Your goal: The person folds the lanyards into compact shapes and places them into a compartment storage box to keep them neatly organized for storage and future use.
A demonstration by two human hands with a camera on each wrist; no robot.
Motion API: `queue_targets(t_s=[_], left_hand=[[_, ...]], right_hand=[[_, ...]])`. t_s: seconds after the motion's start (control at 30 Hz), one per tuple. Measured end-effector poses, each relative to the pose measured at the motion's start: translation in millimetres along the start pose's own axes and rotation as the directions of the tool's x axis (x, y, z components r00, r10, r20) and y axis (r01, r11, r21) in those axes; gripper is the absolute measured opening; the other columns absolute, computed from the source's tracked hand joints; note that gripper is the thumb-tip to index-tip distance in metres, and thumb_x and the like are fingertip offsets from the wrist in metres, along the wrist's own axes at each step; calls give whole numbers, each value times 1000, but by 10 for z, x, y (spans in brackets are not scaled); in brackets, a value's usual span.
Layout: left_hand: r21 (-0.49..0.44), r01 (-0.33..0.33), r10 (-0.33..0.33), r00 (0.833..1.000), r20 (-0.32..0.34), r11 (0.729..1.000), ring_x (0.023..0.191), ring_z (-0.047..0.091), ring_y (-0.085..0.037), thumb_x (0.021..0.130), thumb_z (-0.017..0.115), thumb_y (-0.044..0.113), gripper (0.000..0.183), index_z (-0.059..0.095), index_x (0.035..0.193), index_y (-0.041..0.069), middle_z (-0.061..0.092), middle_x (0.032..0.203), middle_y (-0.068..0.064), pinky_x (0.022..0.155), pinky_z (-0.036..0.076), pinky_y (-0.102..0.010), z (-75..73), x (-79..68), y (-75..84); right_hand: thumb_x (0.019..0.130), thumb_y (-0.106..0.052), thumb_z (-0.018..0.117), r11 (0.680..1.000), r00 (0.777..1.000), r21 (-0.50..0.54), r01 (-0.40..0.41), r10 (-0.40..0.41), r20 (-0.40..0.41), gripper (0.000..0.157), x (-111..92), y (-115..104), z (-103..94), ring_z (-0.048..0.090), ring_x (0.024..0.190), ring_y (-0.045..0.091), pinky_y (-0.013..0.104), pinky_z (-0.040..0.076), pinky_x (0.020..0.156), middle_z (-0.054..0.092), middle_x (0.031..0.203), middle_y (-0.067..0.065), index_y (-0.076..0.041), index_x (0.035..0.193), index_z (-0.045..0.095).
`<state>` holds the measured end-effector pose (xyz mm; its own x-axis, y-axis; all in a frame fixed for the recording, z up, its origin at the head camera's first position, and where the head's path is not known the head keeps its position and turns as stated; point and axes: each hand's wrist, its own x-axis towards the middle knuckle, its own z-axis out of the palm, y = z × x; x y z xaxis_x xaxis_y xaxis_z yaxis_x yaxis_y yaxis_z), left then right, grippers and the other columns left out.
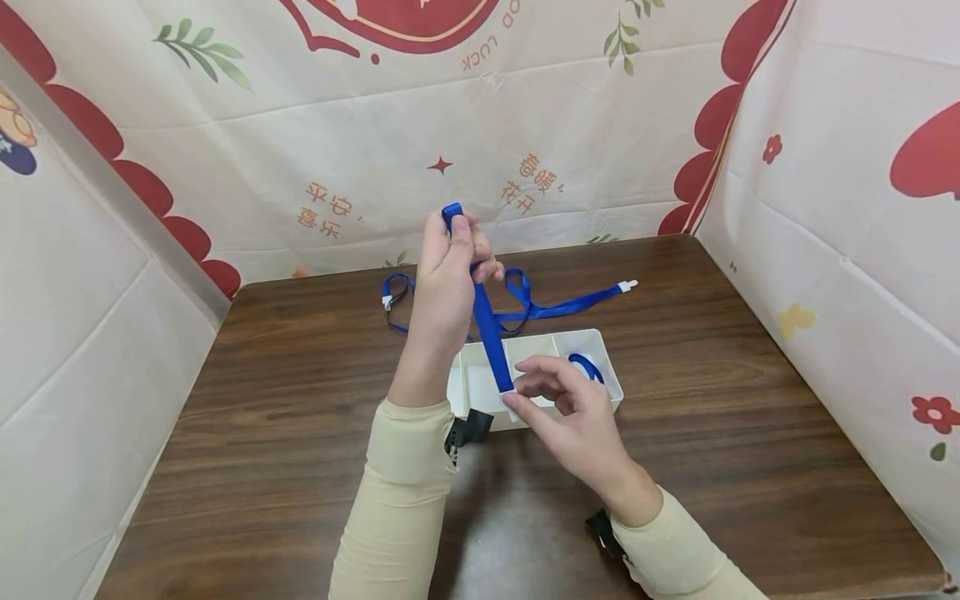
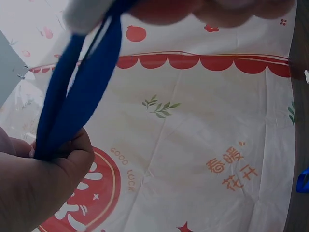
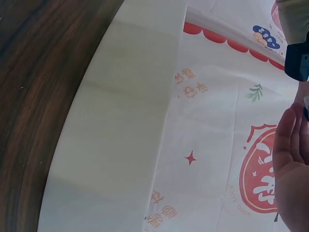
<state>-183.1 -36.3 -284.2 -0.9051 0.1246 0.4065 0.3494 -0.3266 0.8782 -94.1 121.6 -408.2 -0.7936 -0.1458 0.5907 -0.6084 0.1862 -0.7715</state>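
My left hand is raised over the box and grips a folded blue lanyard, its looped top standing out above the thumb. From there the strap slants down to my right hand, which pinches its lower end at a white fitting between thumb and fingers. In the left wrist view, the blue strap spans both hands in two layers slightly spread apart. The right wrist view shows part of the right hand at its right edge; the pinched fitting is mostly hidden there.
Below the hands stands a white divided box with a blue loop in its right compartment. Behind it on the wooden table lie blue lanyards with white clips. Patterned cloth walls enclose the back and sides.
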Motion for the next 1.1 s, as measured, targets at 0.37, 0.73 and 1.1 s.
queue_targets(t_s=[0.37, 0.73, 1.1], left_hand=[[299, 53, -55, 998, -2, 953, 101, 62, -21, 110, 59, 25, 30, 77, 119, 3, 69, 104, 1, 87, 53, -30, -276, 143, 8], [509, -89, 67, 996, 63, 856, 78, 58, -16, 111, 59, 26, 28, 80, 119, 9, 76, 99, -8, 74, 50, -28, -255, 153, 32], [454, -42, -25, 990, 142, 890, 60, 56, -27, 113, 54, 28, 30, 76, 117, 7, 66, 74, -3, 58, 47, -27, -253, 115, -51]], right_hand=[[81, 17, 80, 976, 966, 45, 211, -215, 144, 40, 67, 20, -83, 71, 83, 11, 20, 59, 74, 79, 92, 6, -5, 115, 79], [88, 10, 79, 999, 975, 36, -24, 15, 223, 72, 126, -105, -191, 68, 76, 10, 25, 60, 78, 72, 82, -1, -4, 152, 50], [91, 13, 74, 973, 931, 194, -128, 50, 363, 78, 125, -96, -249, 66, 74, 13, 28, 57, 71, 67, 79, 6, -5, 159, 40]])
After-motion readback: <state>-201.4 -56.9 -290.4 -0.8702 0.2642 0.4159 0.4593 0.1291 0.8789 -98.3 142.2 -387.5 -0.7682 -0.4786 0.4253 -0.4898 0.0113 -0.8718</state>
